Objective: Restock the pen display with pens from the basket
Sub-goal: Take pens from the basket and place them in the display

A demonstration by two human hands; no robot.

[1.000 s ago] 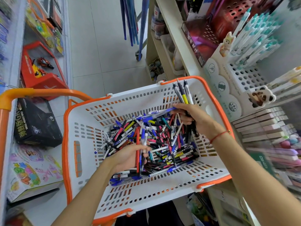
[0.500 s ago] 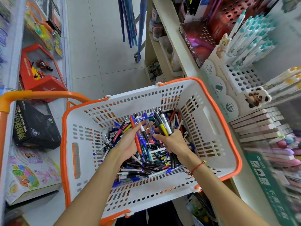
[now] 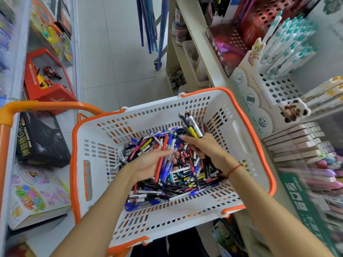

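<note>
A white basket with an orange rim (image 3: 248, 138) sits in front of me, its floor covered by a heap of mixed pens (image 3: 178, 184). My left hand (image 3: 148, 164) lies palm up over the heap and holds several pens, an orange one and blue ones among them. My right hand (image 3: 206, 147) grips a bundle of dark pens (image 3: 192, 127) with a yellow and a white one that stick up toward the basket's far wall. On the shelf to the right stands the white perforated pen display (image 3: 276, 88), with teal-capped pens (image 3: 289, 38) in its upper rows.
An orange cart handle (image 3: 42, 105) runs along the left of the basket. Boxed toys (image 3: 40, 138) fill the left shelf. Stacked pale boxes (image 3: 295, 140) and a red perforated display (image 3: 239, 36) sit on the right shelf. Tiled floor lies ahead.
My right hand came down from the basket's far rim into the heap beside my left hand, still gripping its bundle. My left hand turned palm up, lifting several pens.
</note>
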